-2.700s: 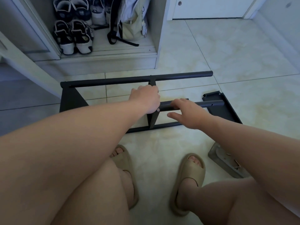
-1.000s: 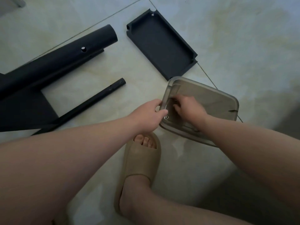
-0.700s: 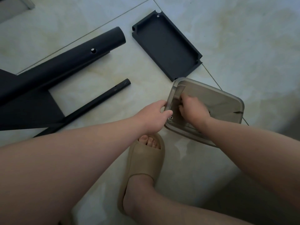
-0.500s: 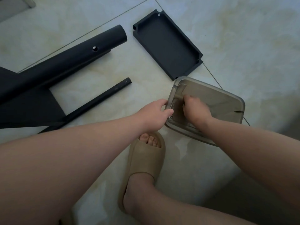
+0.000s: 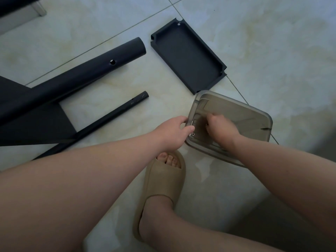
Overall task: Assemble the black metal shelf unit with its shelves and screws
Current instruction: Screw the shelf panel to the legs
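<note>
The black shelf frame lies on the floor at left, with its thick tube and a thin rod pointing right. A loose black shelf tray lies open side up beyond them. A translucent grey plastic box sits tilted in front of me. My left hand grips the box's left rim. My right hand is inside the box with fingers curled down at its bottom; what they hold is hidden. A small metal ring lies in the box by my left thumb.
My foot in a beige slide sandal rests just below the box. My bare legs fill the lower part of the view. Pale floor tiles stretch to the right and beyond the tray. A furniture edge shows at the top left.
I turned from the frame, where both hands held its tubes, to the grey box. Over the last second my right hand has shifted slightly inside the box; my left hand keeps holding the rim.
</note>
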A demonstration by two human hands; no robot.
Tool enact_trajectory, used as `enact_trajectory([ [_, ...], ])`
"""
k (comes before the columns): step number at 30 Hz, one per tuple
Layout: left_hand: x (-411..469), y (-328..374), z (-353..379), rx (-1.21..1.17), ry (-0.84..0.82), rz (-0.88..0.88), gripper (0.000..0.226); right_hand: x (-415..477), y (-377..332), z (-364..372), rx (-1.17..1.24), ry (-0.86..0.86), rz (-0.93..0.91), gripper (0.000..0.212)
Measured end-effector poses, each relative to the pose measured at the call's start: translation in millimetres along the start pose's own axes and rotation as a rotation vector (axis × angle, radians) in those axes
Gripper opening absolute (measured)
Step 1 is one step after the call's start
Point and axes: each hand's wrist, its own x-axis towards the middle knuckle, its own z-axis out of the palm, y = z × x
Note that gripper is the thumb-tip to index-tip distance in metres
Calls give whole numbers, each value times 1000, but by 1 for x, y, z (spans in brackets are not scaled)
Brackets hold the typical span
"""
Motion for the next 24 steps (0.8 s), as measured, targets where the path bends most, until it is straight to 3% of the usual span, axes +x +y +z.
enact_trajectory([
  [5, -2, 2, -2, 9, -12, -35, 37, -9, -3, -10, -8, -22, -22, 19],
  [12, -31, 10, -33, 74, 37, -144, 56, -47, -16, -66, 66, -4, -194, 10],
  [17, -84, 29, -72, 191, 30, -204, 46, -87, -33, -134, 70, 139, -259, 7],
  [20, -125, 40, -95, 122, 125, -202, 45, -118, -50, -168, 147, 266, -255, 12],
  [24, -190, 43, -115, 1, 243, -179, 44, -166, -88, -206, 174, 294, -292, 4],
])
